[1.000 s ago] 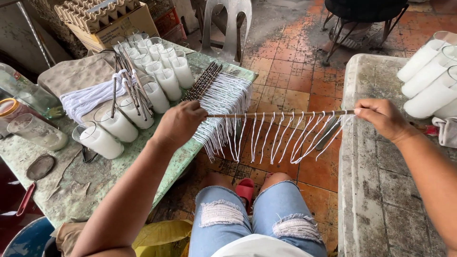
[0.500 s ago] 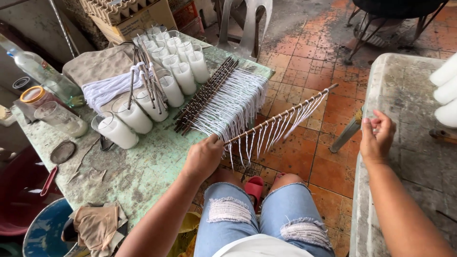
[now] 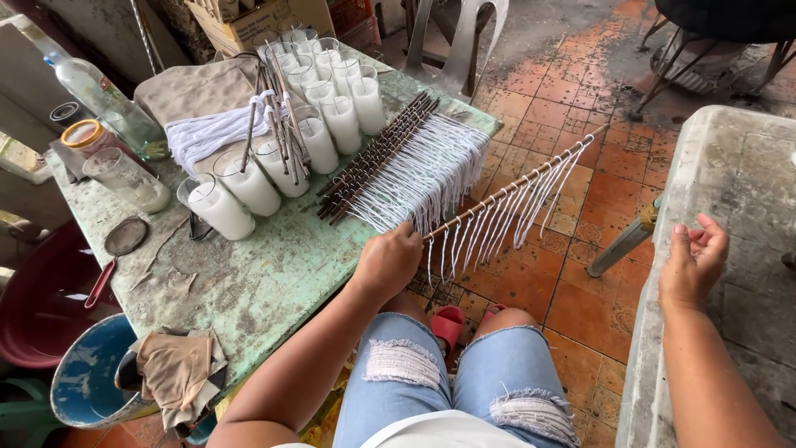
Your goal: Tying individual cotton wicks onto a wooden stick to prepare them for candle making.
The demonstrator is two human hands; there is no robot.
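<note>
My left hand [image 3: 390,259] grips one end of a thin stick [image 3: 516,184] that carries a row of hanging white wicks [image 3: 506,217]. The stick slants up to the right over the tiled floor. My right hand [image 3: 693,262] is off the stick, fingers loosely curled, empty, over the edge of the grey bench [image 3: 730,191]. A pile of similar sticks with white wicks [image 3: 398,162] lies on the green table [image 3: 257,282], just beyond my left hand.
Several glass jars of white wax [image 3: 319,108] stand in rows on the table, with a white cloth [image 3: 207,133], a bottle [image 3: 95,87] and a lidded jar [image 3: 87,137]. A blue bucket [image 3: 83,373] and red basin [image 3: 41,299] sit at left. A plastic chair [image 3: 460,41] stands behind.
My right hand has let go of the stick's far end and drawn back to the bench. My left hand has carried the stick toward the pile on the table.
</note>
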